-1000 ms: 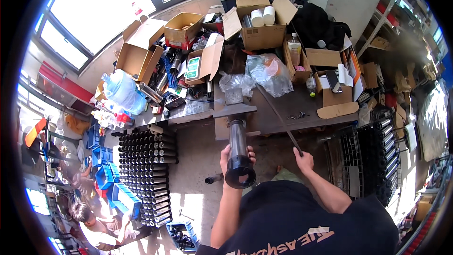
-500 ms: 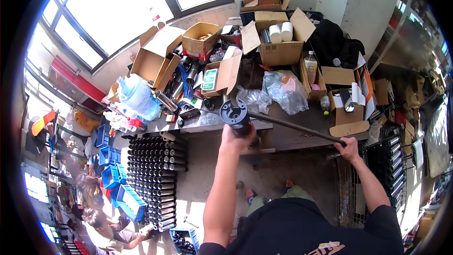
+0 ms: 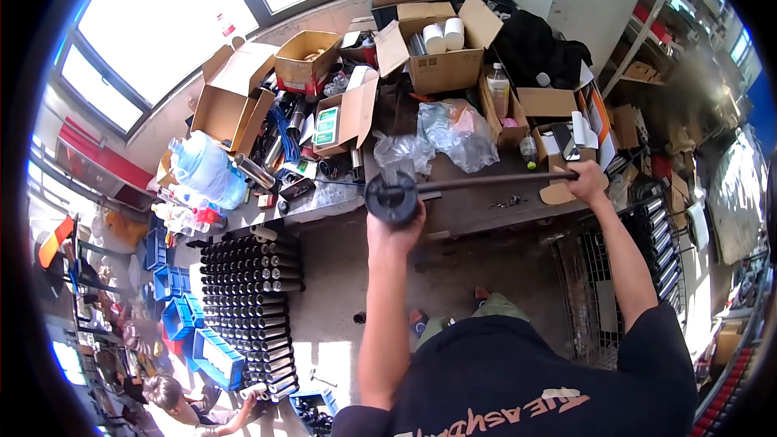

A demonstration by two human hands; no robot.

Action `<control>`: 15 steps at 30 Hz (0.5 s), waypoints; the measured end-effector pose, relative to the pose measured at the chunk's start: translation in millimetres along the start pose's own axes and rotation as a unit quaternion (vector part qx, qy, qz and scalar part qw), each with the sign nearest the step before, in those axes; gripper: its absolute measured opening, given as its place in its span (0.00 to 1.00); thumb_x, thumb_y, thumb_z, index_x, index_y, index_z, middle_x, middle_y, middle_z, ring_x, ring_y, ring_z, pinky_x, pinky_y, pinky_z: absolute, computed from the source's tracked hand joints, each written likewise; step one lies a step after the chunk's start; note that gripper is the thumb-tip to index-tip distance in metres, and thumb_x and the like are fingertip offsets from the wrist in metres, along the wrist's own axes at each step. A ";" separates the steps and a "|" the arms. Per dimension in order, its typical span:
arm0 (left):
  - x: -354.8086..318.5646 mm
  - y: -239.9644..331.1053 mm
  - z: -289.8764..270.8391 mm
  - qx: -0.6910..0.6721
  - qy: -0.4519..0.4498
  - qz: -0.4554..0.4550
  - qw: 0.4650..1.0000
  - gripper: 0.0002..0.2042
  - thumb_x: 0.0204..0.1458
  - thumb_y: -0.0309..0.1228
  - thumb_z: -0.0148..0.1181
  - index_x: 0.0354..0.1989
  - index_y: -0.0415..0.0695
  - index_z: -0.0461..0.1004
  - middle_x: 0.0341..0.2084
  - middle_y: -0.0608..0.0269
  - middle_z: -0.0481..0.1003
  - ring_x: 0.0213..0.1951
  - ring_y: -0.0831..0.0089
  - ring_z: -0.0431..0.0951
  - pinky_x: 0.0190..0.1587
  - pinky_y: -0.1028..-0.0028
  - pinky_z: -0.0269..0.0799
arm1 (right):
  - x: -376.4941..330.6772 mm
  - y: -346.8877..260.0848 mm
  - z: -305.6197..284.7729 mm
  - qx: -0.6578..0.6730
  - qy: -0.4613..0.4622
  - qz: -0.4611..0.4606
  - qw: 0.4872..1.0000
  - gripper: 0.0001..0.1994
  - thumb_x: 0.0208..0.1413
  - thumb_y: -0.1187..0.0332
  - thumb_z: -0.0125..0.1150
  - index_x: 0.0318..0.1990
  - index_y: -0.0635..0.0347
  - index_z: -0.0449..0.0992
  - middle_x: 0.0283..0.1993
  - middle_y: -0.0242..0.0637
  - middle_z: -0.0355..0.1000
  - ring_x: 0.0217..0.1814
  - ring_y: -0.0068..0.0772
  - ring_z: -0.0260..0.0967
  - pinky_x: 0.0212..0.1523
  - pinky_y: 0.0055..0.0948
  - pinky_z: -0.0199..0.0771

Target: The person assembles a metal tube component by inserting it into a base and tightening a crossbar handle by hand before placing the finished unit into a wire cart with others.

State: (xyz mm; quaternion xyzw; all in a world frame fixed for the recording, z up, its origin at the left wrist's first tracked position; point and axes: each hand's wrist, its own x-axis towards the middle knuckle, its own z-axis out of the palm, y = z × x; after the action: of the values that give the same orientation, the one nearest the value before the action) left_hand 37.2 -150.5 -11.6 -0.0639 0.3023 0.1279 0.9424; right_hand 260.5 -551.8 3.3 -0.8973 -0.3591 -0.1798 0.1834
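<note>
My left hand [image 3: 395, 233] is closed around a black cylindrical metal part [image 3: 392, 201], its round end facing up over the workbench's front edge. A long dark bar [image 3: 494, 181] runs almost level from this part to the right. My right hand [image 3: 588, 184] is wrapped round the bar's far right end. The bar's left end meets the round end of the part; how the two join there is too dark to make out.
Open cardboard boxes [image 3: 445, 70], plastic bags [image 3: 460, 136] and a large clear water jug [image 3: 206, 170] crowd the workbench [image 3: 477, 209]. Stacked black tubes [image 3: 247, 291] and blue crates [image 3: 217, 358] stand at the left. A co-worker [image 3: 166, 396] sits low at the lower left.
My right hand has moved away from me, swinging the bar from a slant to almost level. The black part has turned or tilted, so its ribbed inside shows less. The whole view has shifted slightly.
</note>
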 end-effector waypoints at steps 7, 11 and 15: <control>-132.7 -59.0 -22.9 0.025 -0.278 0.010 0.960 0.33 0.49 0.40 0.59 0.61 0.34 0.61 0.48 0.50 0.68 0.43 0.61 0.71 0.45 0.65 0.74 | -230.1 -9.5 87.8 0.210 -0.167 0.332 0.904 0.28 0.59 0.50 0.66 0.17 0.65 0.69 0.15 0.24 0.55 0.21 0.16 0.52 0.21 0.31 0.55; -124.5 -62.3 -2.1 0.137 -0.392 0.080 0.906 0.34 0.56 0.59 0.55 0.57 0.40 0.66 0.45 0.54 0.68 0.32 0.66 0.73 0.32 0.67 0.71 | -267.4 -69.3 160.5 0.242 -0.205 0.455 0.832 0.30 0.58 0.44 0.64 0.19 0.64 0.71 0.15 0.28 0.60 0.22 0.20 0.58 0.25 0.34 0.61; -138.4 -58.9 14.4 0.179 -0.403 0.108 0.891 0.34 0.59 0.65 0.45 0.57 0.45 0.68 0.42 0.55 0.69 0.30 0.66 0.72 0.31 0.67 0.70 | -251.7 -98.4 214.8 0.248 -0.245 0.530 0.773 0.29 0.55 0.42 0.64 0.23 0.65 0.77 0.23 0.40 0.73 0.30 0.32 0.71 0.35 0.41 0.70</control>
State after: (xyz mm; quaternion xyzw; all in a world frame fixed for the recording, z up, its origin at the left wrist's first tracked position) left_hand -46.9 -232.1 83.7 0.1961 -0.0803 0.1877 0.9591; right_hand 61.0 -532.5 -277.8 -0.8824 0.1080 0.2671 0.3719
